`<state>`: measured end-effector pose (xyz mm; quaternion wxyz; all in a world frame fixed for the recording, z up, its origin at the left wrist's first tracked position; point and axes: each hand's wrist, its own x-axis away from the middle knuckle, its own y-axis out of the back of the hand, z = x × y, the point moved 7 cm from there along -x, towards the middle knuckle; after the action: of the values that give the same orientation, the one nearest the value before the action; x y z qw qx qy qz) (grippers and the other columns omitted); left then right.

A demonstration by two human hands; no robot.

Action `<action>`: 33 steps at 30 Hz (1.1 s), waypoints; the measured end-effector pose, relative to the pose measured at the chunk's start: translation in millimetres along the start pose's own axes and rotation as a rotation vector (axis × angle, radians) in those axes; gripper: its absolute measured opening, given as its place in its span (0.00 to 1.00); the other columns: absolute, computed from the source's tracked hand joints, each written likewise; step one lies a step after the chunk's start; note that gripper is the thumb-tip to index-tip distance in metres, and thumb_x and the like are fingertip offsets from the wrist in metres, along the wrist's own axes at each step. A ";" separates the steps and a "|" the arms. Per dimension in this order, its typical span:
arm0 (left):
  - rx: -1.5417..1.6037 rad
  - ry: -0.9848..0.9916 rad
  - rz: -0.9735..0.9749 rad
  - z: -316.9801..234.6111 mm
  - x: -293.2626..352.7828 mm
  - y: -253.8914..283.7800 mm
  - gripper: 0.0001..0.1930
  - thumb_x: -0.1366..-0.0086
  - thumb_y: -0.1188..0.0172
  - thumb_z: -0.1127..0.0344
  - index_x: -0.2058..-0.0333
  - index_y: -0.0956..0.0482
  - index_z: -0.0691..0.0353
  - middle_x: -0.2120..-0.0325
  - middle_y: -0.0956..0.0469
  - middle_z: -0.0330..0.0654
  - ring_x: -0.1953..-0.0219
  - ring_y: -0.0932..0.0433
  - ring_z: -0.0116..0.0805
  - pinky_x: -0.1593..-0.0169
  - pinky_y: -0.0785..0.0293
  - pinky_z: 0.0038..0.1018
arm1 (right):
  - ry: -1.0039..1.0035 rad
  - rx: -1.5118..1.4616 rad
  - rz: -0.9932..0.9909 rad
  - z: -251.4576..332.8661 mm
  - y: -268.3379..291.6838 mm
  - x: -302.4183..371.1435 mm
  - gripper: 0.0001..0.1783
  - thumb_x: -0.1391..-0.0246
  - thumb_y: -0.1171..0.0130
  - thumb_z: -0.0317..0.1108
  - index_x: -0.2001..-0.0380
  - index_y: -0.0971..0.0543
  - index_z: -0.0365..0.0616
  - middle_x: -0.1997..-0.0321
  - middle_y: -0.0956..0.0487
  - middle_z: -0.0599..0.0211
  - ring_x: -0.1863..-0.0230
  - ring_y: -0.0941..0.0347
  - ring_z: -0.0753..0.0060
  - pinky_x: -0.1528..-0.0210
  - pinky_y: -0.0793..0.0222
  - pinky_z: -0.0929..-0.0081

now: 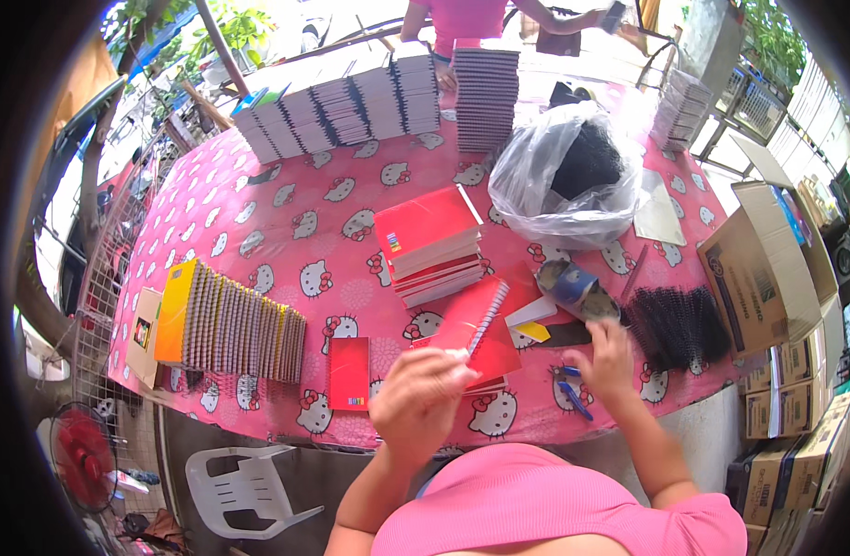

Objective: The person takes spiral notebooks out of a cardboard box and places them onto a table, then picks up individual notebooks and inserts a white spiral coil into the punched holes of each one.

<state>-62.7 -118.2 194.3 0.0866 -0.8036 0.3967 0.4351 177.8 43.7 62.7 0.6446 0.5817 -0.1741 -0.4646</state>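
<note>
My left hand is closed on a red notebook, which is tilted up with a pale row of holes or coil along its right edge. Under it lie more red covers and pages. My right hand has its thumb apart from its fingers, beside the mouth of a blue-labelled can lying on its side. I see nothing in it. Close below sit blue-handled pliers. A heap of black spiral coils lies right of my right hand. A yellow piece and white paper lie between my hands.
Ahead stands a stack of red notebooks; at left, a row of yellow bound notebooks. A small red notebook lies near the edge. Farther are a plastic bag, tall notebook stacks, a cardboard box and another person.
</note>
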 end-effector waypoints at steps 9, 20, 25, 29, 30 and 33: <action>-0.042 0.239 0.032 24.2 43.8 -19.6 0.13 0.53 0.28 0.79 0.67 0.19 0.67 0.67 0.19 0.49 0.64 0.18 0.39 0.62 0.21 0.28 | -0.073 -0.558 0.249 37.7 17.1 47.7 0.28 0.51 0.35 0.44 0.49 0.27 0.42 0.52 0.28 0.54 0.49 0.33 0.50 0.45 0.38 0.58; -0.072 0.138 0.016 13.4 31.2 -15.7 0.16 0.56 0.31 0.83 0.65 0.18 0.67 0.67 0.18 0.48 0.66 0.19 0.39 0.63 0.23 0.28 | 0.237 -0.613 0.129 127.4 69.9 10.4 0.28 0.52 0.34 0.44 0.49 0.26 0.43 0.53 0.29 0.56 0.51 0.33 0.54 0.49 0.38 0.58; -0.091 0.155 -0.003 13.4 28.3 -16.1 0.15 0.56 0.31 0.83 0.66 0.18 0.67 0.67 0.18 0.48 0.66 0.19 0.39 0.63 0.22 0.28 | 0.232 -0.627 0.069 128.2 74.0 9.9 0.28 0.52 0.34 0.44 0.50 0.26 0.43 0.53 0.29 0.57 0.52 0.33 0.54 0.48 0.39 0.59; -0.109 0.127 -0.017 11.7 25.6 -15.2 0.14 0.56 0.30 0.84 0.67 0.18 0.68 0.68 0.18 0.48 0.68 0.19 0.37 0.65 0.23 0.26 | 0.207 -0.644 0.088 127.8 74.5 3.6 0.25 0.51 0.35 0.43 0.52 0.24 0.42 0.56 0.27 0.57 0.54 0.30 0.55 0.53 0.34 0.63; -0.113 0.118 -0.012 11.0 24.6 -15.5 0.14 0.56 0.30 0.84 0.68 0.17 0.68 0.69 0.18 0.47 0.68 0.19 0.36 0.66 0.23 0.26 | 0.172 -0.761 0.176 126.4 67.0 3.3 0.24 0.49 0.35 0.43 0.52 0.24 0.41 0.57 0.26 0.57 0.55 0.29 0.58 0.54 0.33 0.64; -0.146 0.044 0.011 6.0 25.2 -16.1 0.13 0.55 0.31 0.84 0.68 0.18 0.67 0.69 0.18 0.48 0.69 0.19 0.37 0.66 0.23 0.26 | -0.242 -1.410 0.823 106.6 11.1 15.5 0.21 0.43 0.39 0.43 0.52 0.23 0.39 0.57 0.24 0.60 0.56 0.27 0.67 0.57 0.30 0.71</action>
<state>-47.2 -118.7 168.0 0.0167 -0.8150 0.3702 0.4454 108.5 -32.6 95.9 0.9538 -0.1239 -0.1092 -0.2510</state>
